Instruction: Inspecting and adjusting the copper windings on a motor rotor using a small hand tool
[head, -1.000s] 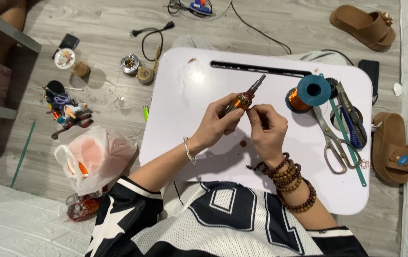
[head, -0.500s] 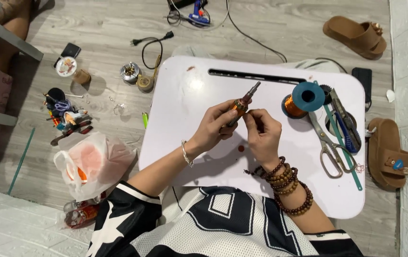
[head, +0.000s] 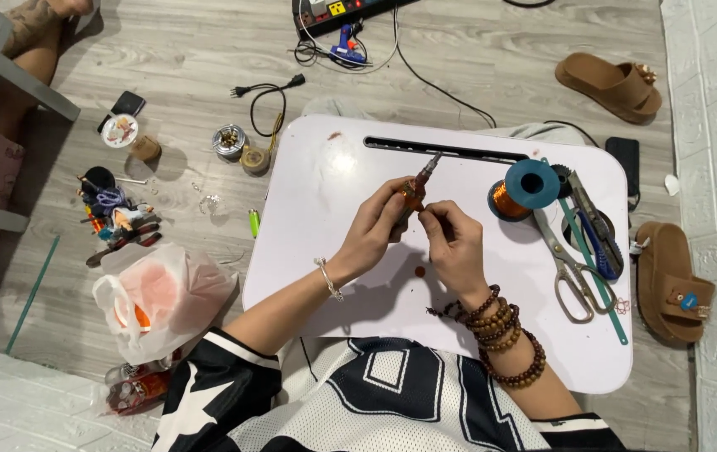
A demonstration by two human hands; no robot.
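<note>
— Two hands at work, from the left?
— The left hand [head: 377, 228] grips a small orange-brown tool [head: 415, 189] over the middle of the white lap table [head: 308, 251], tip pointing far. The right hand [head: 452, 243] pinches at the tool's near end.
— And further right?
— A spool of copper wire [head: 522, 189], then scissors [head: 569, 269] — both on the table.

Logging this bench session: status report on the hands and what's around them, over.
Left hand grips small orange tool. Right hand pinches at it. White lap table: copper wire spool, scissors alongside, apart.
</note>
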